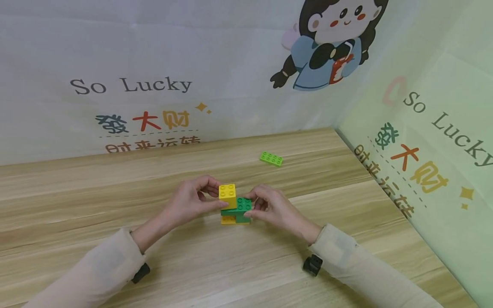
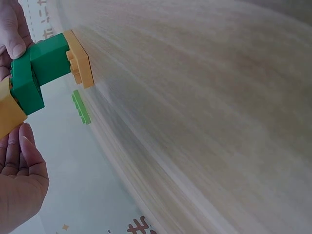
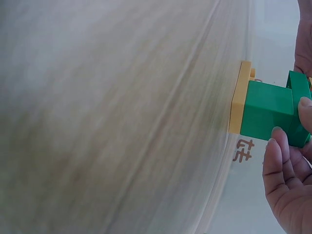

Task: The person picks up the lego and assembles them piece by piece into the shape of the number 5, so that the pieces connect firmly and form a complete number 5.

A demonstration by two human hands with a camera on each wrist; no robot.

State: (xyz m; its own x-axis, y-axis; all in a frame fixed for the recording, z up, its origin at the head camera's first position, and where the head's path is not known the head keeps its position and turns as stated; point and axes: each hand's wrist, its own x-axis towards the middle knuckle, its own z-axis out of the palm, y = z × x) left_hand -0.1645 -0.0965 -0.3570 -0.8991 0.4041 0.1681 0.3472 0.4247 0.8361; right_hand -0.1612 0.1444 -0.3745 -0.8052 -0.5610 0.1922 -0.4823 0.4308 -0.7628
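Observation:
A small stack of toy building bricks stands on the table between both hands. At its bottom lies a flat orange-yellow brick (image 1: pixel 228 220), with a green block (image 3: pixel 267 109) on it. Across that block sits a thinner green brick (image 1: pixel 243 203), overhanging to the left. A square yellow block (image 1: pixel 227 195) is on the overhanging end, pinched by the left hand (image 1: pixel 192 197) between thumb and fingers. On the opposite side, the right hand (image 1: pixel 271 202) pinches the thinner green brick's right end. Whether the yellow block is fully pressed down cannot be seen.
Behind the stack, a lime green flat brick (image 1: pixel 271 158) lies studs up on the wooden table (image 1: pixel 96 205). A printed cloth backdrop (image 1: pixel 231 64) rises along the table's back and right edges.

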